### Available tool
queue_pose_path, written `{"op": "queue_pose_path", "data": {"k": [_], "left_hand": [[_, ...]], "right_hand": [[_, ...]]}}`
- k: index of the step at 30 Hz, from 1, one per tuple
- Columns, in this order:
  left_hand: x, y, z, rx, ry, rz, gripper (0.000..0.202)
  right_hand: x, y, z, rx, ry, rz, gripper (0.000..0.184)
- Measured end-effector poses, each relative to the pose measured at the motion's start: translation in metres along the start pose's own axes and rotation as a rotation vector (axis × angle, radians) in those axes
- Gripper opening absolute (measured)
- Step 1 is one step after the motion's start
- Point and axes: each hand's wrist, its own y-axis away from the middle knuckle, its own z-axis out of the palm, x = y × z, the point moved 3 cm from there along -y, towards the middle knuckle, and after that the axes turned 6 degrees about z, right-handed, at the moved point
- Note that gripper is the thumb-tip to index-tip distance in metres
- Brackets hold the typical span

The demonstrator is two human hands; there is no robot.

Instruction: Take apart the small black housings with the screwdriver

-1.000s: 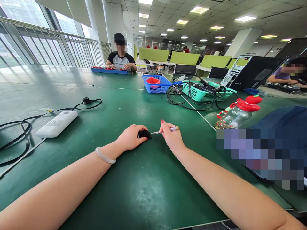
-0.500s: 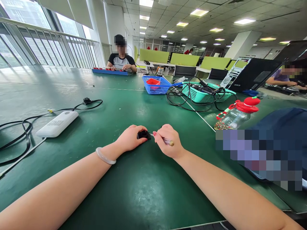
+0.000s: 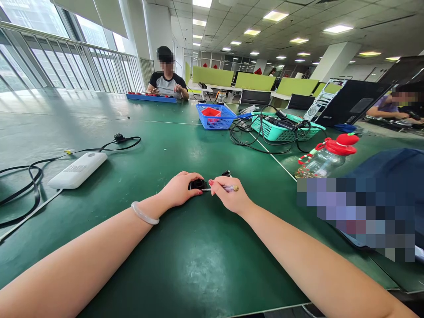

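Note:
My left hand (image 3: 179,191) is closed around a small black part (image 3: 198,184) with a round, dark middle, pressing it on the green table (image 3: 198,274). Thumb and fingers grip it from the left. In my right hand (image 3: 231,196) is a slim screwdriver (image 3: 231,188) with a pale, see-through handle and a yellowish end. It lies nearly level, its thin metal shaft pointing left to the near right edge of the black part. Whether the tip touches is too small to tell. Just behind my right hand sits another small black piece (image 3: 227,173), partly hidden.
At left lie a white power bank (image 3: 77,170) and black cables (image 3: 36,176). Farther back stand a blue basket (image 3: 217,123) and a teal basket (image 3: 278,134) with cables. A red-lidded bottle (image 3: 326,157) and dark blue cloth (image 3: 391,176) are right. A person (image 3: 167,81) sits opposite.
My right hand has turned and the screwdriver lies flatter, its tip shifted toward the near edge of the black part. More of the piece behind my right hand shows. The left hand keeps its grip.

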Motion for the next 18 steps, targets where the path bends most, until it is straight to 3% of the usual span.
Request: {"op": "queue_pose_path", "data": {"k": [3, 12, 18], "left_hand": [[-0.001, 0.0, 0.001, -0.008, -0.012, -0.01, 0.04], [0.0, 0.001, 0.001, -0.001, -0.067, 0.031, 0.04], [-0.001, 0.001, 0.003, 0.005, -0.109, 0.041, 0.041]], "right_hand": [[0.004, -0.002, -0.001, 0.01, -0.086, 0.049, 0.046], [0.003, -0.002, -0.001, 0.031, -0.069, -0.017, 0.046], [-0.002, -0.001, 0.013, -0.139, 0.139, -0.152, 0.033]]}}
